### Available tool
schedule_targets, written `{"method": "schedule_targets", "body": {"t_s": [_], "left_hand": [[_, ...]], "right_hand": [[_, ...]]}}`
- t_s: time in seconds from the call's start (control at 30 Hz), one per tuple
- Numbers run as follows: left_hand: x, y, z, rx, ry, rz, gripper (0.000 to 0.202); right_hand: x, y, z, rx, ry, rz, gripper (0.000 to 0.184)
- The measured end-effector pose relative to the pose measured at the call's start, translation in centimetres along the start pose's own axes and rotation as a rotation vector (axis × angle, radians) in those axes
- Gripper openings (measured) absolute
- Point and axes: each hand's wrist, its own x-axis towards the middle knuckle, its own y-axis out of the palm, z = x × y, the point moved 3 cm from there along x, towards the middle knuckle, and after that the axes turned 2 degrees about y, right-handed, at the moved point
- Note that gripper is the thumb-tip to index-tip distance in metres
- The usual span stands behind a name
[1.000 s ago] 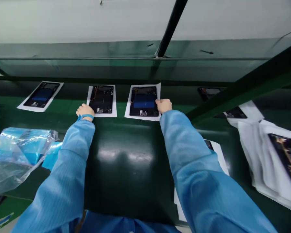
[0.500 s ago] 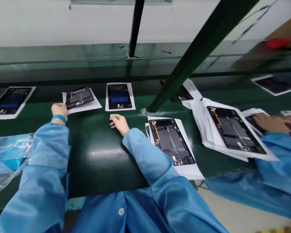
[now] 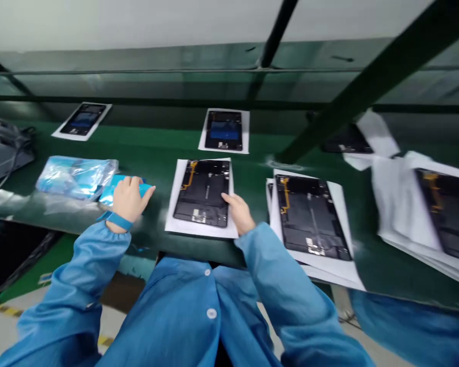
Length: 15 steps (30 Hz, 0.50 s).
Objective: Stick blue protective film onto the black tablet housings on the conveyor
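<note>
A black tablet back panel (image 3: 203, 192) lies on a white sheet (image 3: 173, 211) right before me on the green belt (image 3: 153, 153). My right hand (image 3: 239, 213) rests on the panel's right lower edge, fingers stretched along it. My left hand (image 3: 128, 200) lies flat with spread fingers on a blue film piece (image 3: 145, 189), beside a clear bag of blue films (image 3: 74, 176).
Another panel on paper (image 3: 225, 130) lies farther back, and one more (image 3: 84, 119) at the far left. A stack of panels on sheets (image 3: 309, 216) sits to my right, more at the far right (image 3: 439, 209). A dark green beam (image 3: 367, 81) slants overhead. A co-worker's blue sleeve (image 3: 413, 326) shows lower right.
A panel on its sheet now lies close before me under my right hand. My left hand left the far sheet and moved onto the blue film. The view swung left and down.
</note>
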Motion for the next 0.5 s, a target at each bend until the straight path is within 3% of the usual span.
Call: {"method": "schedule_targets", "body": {"t_s": [0.17, 0.27, 0.33, 0.5], "left_hand": [[0.7, 0.1, 3.9, 0.144, -0.038, 0.079, 0.049], [0.7, 1.0, 4.1, 0.152, -0.014, 0.117, 0.051], [0.6, 1.4, 3.9, 0.139, 0.003, 0.141, 0.041], [0.5, 0.4, 4.1, 0.031, -0.011, 0.193, 0.021]], "right_hand": [[-0.1, -1.9, -1.5, 0.017, 0.043, 0.086, 0.053], [0.2, -1.8, -1.7, -0.032, 0.031, 0.085, 0.054], [0.4, -1.8, -1.6, -0.095, 0.008, 0.078, 0.053], [0.0, -3.0, 0.6, -0.337, -0.106, -0.017, 0.052]]}}
